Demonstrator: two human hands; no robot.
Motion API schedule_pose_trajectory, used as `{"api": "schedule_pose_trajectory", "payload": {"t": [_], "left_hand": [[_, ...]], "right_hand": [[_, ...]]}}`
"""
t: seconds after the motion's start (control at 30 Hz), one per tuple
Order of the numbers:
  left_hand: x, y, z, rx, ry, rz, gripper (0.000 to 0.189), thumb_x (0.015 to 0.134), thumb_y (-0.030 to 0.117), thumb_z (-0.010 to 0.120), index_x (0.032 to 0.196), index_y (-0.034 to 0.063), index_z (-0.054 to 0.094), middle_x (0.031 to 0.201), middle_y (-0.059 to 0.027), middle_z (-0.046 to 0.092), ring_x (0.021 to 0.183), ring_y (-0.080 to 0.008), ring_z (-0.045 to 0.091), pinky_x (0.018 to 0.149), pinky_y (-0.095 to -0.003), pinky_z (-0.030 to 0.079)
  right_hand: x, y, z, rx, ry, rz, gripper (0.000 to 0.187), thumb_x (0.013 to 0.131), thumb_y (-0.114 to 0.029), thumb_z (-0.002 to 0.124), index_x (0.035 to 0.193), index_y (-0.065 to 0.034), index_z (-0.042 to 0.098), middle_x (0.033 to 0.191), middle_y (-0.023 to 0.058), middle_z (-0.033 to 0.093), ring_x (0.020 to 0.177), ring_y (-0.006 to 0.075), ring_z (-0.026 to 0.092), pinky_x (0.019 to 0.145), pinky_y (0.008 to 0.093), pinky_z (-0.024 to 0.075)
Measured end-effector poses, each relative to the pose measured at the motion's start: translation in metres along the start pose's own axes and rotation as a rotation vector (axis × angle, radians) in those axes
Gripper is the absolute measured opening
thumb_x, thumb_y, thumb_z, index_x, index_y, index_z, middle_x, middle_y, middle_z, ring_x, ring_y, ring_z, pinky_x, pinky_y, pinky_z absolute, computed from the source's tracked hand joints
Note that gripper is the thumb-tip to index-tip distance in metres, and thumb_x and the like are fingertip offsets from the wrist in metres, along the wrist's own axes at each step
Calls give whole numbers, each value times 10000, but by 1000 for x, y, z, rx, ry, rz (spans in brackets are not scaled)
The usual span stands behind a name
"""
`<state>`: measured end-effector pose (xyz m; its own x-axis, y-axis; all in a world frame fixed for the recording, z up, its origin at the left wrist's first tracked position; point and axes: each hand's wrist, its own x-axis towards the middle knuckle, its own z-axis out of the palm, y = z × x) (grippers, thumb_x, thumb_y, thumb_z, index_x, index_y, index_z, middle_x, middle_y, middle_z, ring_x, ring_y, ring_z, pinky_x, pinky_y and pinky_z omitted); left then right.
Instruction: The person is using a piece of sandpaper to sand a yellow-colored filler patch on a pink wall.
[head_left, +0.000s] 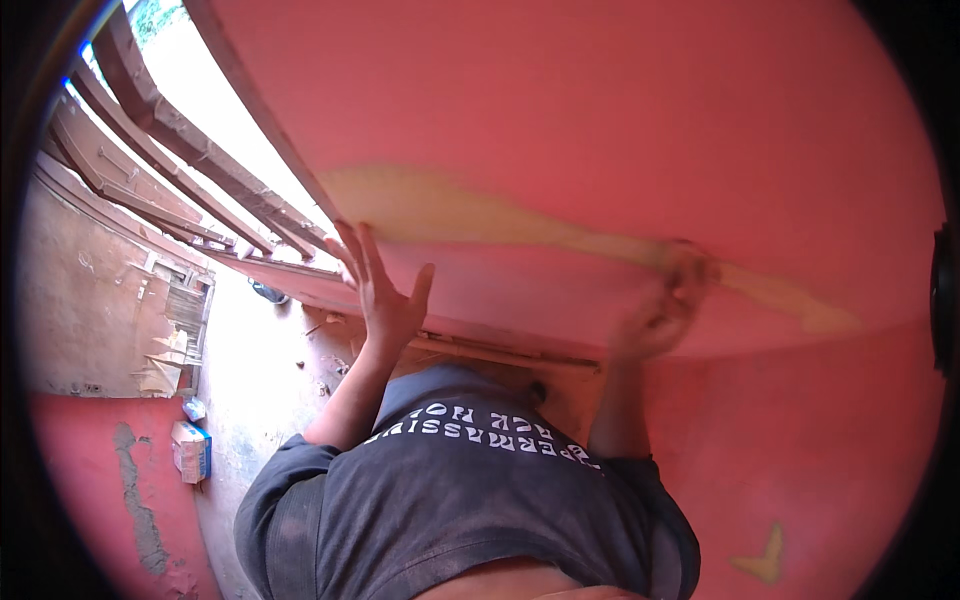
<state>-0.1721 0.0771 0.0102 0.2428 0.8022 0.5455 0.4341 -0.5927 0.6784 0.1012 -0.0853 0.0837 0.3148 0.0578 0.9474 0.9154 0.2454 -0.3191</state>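
A red painted wall (570, 112) fills most of the view before me, with a long yellowish patch (450, 206) running across it. My left hand (386, 292), fingers spread, is at the wall's left edge near the wide end of the patch; it holds nothing. My right hand (667, 307) is raised by the narrow part of the patch and blurred. Its fingers look bent near the wall, and whether they hold something cannot be told. A smaller yellow mark (769, 559) shows on the red wall at lower right.
Brown bars or slats (202, 157) of an opening lie at upper left. A damaged door or panel (97, 285) with torn pieces stands at far left. Below it, a blue-and-white box (192, 452) is by the pale floor (247, 420). A pipe-like strip (502, 352) runs along the wall's foot.
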Motion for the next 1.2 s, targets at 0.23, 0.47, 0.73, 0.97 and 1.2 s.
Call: {"api": "schedule_pose_trajectory", "payload": {"t": [0.23, 0.47, 0.73, 0.97, 1.2], "left_hand": [[-1, -14, -24, -27, -143, 117, 1013, 843, 327, 779, 1615, 102, 163, 1656, -286, -46, 1496, -546, -103, 1125, -736, 79], [-1, -19, -28, -89, -201, 154, 978, 841, 303, 778, 1609, 106, 206, 1659, -283, -24, 1499, -549, -74, 1154, -691, 111], [-1, -32, -41, -82, -234, 157, 967, 837, 295, 779, 1606, 109, 224, 1659, -274, 78, 1501, -555, -9, 1150, -690, 132], [-4, -43, -57, -171, -221, 170, 920, 867, 238, 753, 1576, 2, 217, 1626, -282, 193, 1513, -490, 114, 1194, -590, 166], [-6, -41, -62, -280, -270, 90, 921, 878, 213, 741, 1573, -16, 182, 1609, -269, 249, 1505, -425, 220, 1212, -522, 195]], "right_hand": [[-30, -30, 50, -196, 91, -11, 244, 923, 32, 439, 1151, 35, 527, 1295, 174, 623, 1160, 319, 589, 1079, 502, 381], [-20, -82, 92, -262, -450, -333, 406, 926, 81, 460, 1327, 22, 461, 1354, 227, 584, 944, 200, 617, 879, 294, 519], [-50, -82, 122, 25, 105, 237, 247, 934, 96, 446, 1152, 63, 556, 1315, 226, 592, 1241, 317, 558, 1138, 494, 343], [-49, -80, 112, -355, -75, -33, 140, 924, 71, 451, 1029, 44, 540, 1295, 218, 603, 1311, 430, 497, 1110, 534, 354], [-39, -125, 162, -1, -233, -125, 110, 893, 77, 484, 957, -9, 462, 1281, 233, 612, 1268, 482, 523, 1079, 606, 367]]}}
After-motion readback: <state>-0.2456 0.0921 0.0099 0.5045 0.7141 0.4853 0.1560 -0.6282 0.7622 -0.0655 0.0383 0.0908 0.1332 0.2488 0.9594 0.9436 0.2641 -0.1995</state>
